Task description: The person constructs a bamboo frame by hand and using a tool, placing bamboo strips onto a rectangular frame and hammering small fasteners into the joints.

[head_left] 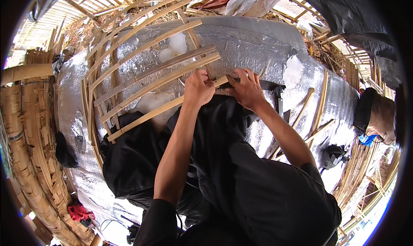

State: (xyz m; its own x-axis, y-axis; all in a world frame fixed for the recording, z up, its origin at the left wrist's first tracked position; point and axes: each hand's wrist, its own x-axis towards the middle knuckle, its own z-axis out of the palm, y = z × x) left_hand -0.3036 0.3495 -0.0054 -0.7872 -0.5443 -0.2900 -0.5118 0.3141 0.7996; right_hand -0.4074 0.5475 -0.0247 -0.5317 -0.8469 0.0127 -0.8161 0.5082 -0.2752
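Observation:
A lattice of pale bamboo slats (pixel 161 78) spreads over my lap and to the left, its long slats lying across thinner crosspieces. My left hand (pixel 200 89) is closed on the nearest bamboo slat (pixel 146 118) close to its right end, and the fingertips are partly hidden. Just right of it, my right hand (pixel 246 90) has its fingers bent around the tip of the same slat. Something dark shows by the right fingers, too small to name. Beside the right wrist lies a dark tool with a metal part (pixel 279 95), its kind unclear.
A silvery foil sheet (pixel 245 37) covers the ground. Loose bamboo sticks (pixel 317 104) lie at the right, near a black plastic bag (pixel 333 155). Stacked woven bamboo (pixel 36 138) lines the left side. A red cloth (pixel 79 211) sits at the lower left.

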